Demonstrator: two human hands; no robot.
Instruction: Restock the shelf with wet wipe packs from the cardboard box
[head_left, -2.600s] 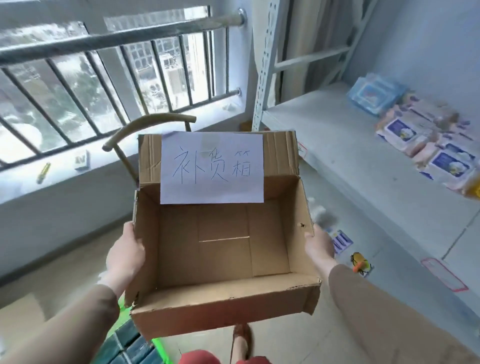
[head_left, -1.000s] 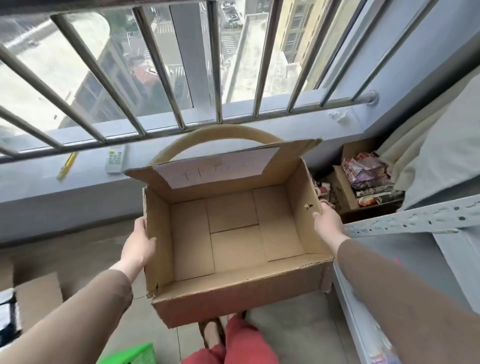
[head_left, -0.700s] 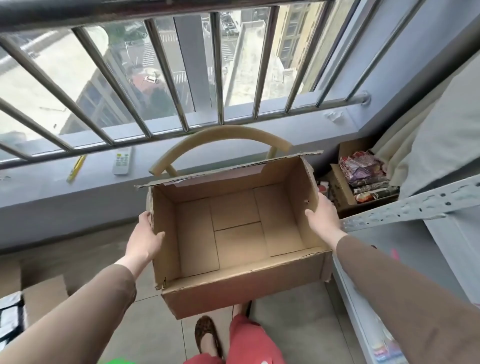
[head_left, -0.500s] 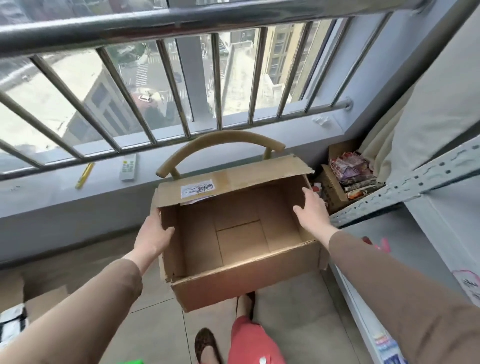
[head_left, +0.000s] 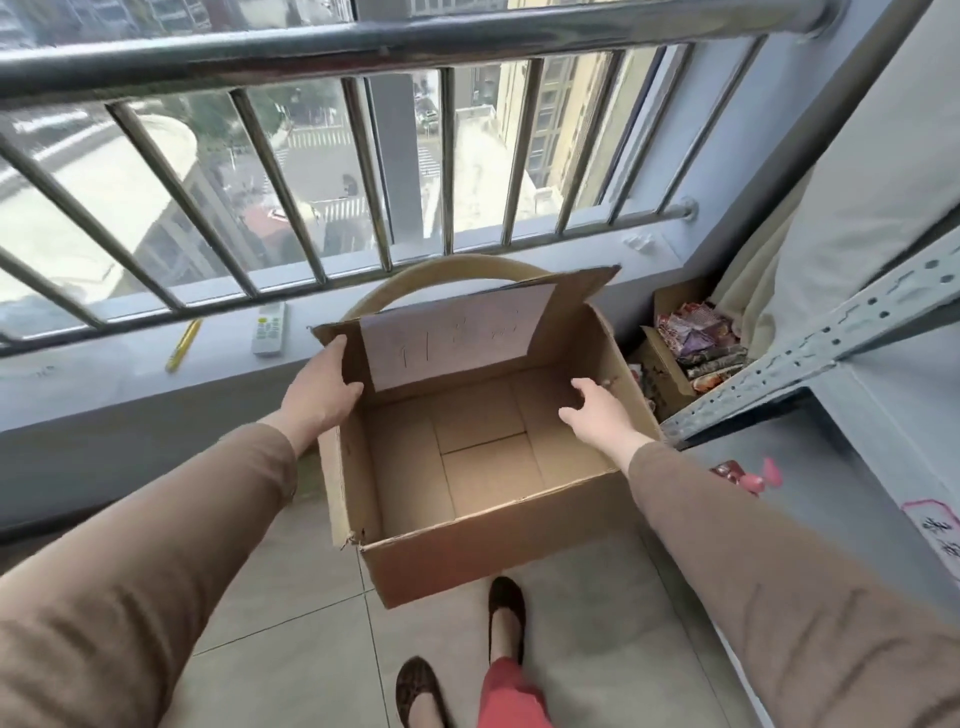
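so the empty box just got set down on the chair, left hand still gripping its left wall, right hand now spread loose inside it, looks like restocking's done.

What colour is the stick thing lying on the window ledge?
Yellow. The stick lies beside a white remote on the ledge, seen in the head view.

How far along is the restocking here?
Done: the cardboard box is empty, no packs left inside. In hand: the left hand holds its back flap; the right hand hovers open inside. Left: the shelf is barely visible, so final stocking can't be confirmed.
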